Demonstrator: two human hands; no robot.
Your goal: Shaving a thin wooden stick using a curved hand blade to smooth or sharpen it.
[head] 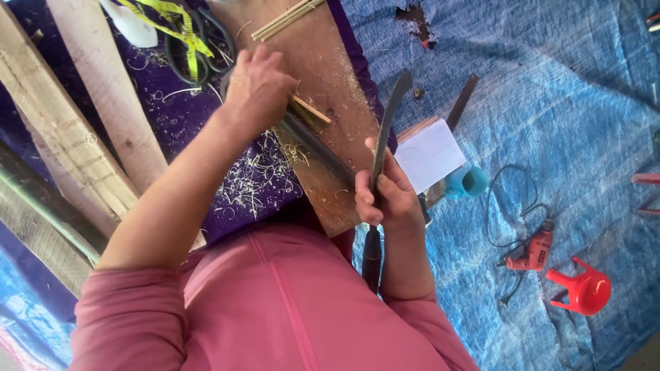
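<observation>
Right hand grip clasps dark blade; left hand grip pinches bamboo strip; white box beside.

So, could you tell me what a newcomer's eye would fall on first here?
Probably the long dark blade gripped in the right hand at centre, over a wooden board strewn with shavings. The left hand presses thin bamboo strips onto it. At right, a red drill lies on blue tarp.
</observation>
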